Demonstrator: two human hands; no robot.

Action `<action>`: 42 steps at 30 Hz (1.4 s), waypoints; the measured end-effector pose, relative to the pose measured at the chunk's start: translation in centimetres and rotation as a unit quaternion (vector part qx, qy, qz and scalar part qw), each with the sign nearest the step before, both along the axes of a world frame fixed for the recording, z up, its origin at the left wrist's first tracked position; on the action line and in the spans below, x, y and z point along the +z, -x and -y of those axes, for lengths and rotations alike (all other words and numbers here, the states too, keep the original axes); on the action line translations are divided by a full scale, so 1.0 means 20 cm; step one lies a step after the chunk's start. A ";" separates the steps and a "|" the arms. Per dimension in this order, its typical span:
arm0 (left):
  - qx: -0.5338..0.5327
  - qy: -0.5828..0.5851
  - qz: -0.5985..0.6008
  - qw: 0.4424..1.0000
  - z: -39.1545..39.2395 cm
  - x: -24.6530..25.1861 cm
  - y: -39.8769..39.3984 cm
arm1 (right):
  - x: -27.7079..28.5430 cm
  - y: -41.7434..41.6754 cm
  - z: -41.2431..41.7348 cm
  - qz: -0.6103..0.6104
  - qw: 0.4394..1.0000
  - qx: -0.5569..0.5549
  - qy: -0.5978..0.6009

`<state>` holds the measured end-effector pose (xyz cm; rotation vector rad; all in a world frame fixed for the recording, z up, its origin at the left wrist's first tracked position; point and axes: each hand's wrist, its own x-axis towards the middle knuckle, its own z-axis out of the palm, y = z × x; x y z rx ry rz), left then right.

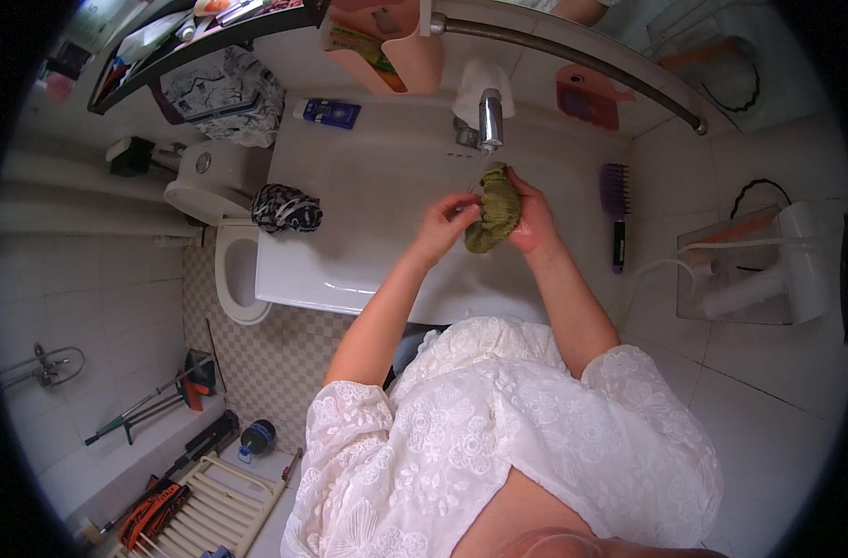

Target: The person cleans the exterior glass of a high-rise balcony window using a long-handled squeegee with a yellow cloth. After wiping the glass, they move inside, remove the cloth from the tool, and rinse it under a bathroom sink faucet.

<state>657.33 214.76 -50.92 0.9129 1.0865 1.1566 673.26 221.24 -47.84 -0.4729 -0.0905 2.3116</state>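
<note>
A crumpled olive-green fabric item (498, 202) is held over the white washbasin (368, 174), just under the chrome faucet (490, 118). A thin stream of water seems to run from the spout onto its upper end. My right hand (533, 217) grips the fabric from its right side, the palm looking wet. On the other side, my left hand (446, 224) pinches the left edge between thumb and curled fingers. What exactly the fabric item is cannot be made out, since it is bunched up.
On the basin's left rim lies a black-and-white patterned cloth bundle (286, 208); behind it is a blue tube (330, 114). A purple hairbrush (615, 216) rests at the right. A pink holder (389, 56) and a metal rail (570, 63) hang above. The toilet (239, 275) stands left.
</note>
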 end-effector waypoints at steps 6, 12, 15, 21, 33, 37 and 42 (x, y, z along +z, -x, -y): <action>0.078 0.063 0.027 0.995 0.01 0.00 0.01 | 0.10 0.05 0.00 0.143 0.989 -0.027 -0.039; 0.182 -0.139 -0.208 0.951 -0.05 -0.04 -0.06 | -0.49 -0.11 -0.12 0.360 0.930 -0.021 -0.073; 0.191 -0.261 -0.352 0.878 0.02 0.03 -0.19 | -0.30 0.06 0.12 0.250 0.966 0.064 0.030; 0.102 -0.340 -0.376 0.856 0.14 0.09 -0.36 | -0.45 0.10 0.14 0.095 0.989 0.101 0.042; 0.337 -0.079 -0.302 0.888 -0.12 -0.24 -0.25 | -0.60 0.05 0.02 0.022 0.994 0.103 -0.010; 0.320 -0.059 -0.309 0.894 -0.10 -0.26 -0.25 | -0.37 0.22 0.08 0.299 0.949 0.006 0.097; 0.335 -0.169 -0.432 0.820 -0.06 -0.22 -0.31 | -0.48 0.11 0.03 0.080 0.991 0.106 -0.019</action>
